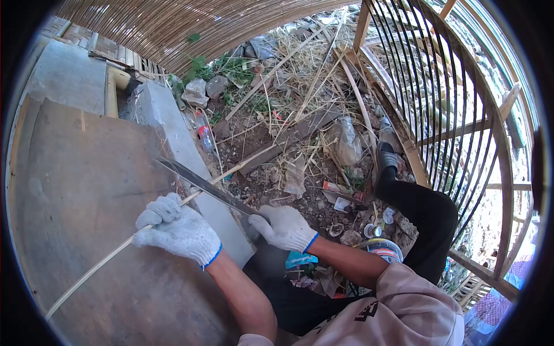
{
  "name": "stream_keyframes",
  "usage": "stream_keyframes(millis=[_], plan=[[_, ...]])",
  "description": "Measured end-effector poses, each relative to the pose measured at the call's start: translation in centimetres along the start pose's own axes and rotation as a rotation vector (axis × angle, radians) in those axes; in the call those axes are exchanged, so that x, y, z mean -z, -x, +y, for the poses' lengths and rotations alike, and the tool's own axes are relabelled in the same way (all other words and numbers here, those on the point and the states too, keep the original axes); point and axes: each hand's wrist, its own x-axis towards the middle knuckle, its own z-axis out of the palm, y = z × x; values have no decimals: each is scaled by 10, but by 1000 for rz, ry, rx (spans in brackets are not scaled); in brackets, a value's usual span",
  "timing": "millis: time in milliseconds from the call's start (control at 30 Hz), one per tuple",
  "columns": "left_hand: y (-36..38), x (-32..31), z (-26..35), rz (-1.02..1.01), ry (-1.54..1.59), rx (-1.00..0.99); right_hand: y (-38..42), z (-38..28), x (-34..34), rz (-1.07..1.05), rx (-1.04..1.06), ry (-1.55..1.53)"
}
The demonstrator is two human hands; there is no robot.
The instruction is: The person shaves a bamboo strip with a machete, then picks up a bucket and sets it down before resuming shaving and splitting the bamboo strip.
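My left hand [180,228], in a white knit glove with a blue cuff, is closed around a long thin bamboo strip [95,268]. The strip runs from the lower left, through my fist, and up to the right over the littered ground. My right hand [283,226], gloved the same way, grips a machete [202,183] at its handle end. Its dark blade points up and left, crossing the strip just beyond my left fist. The handle is mostly hidden inside the right glove.
A brown wooden board [86,190] lies at the left beside a concrete ledge [167,124]. A plastic bottle [205,135], a clear bag [348,141] and dry straw [300,75] litter the dirt. A slatted frame [444,98] stands at the right, near my outstretched leg [424,207].
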Motion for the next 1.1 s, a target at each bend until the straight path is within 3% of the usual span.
stream_keyframes(millis=[267,367,533,633,867,967,1100], plan=[[0,-7,0,9,-26,-14,-13,45,0,68,-230,40],[5,-13,1,6,-57,-12,-11,47,1,-18,-201,63],[-4,-8,-1,-8,-38,-41,-36,90,-9,166,-191,87],[4,-7,-1,18,-43,-7,-30,97,-7,50,-207,72],[-5,-1,-3,45,-52,-34,-41,103,-7,82,-158,99],[-4,-6,-2,52,-17,-11,-50,157,-13,119,-412,91],[5,-14,-1,-1,-19,-19,-41,188,-7,90,-388,118]])
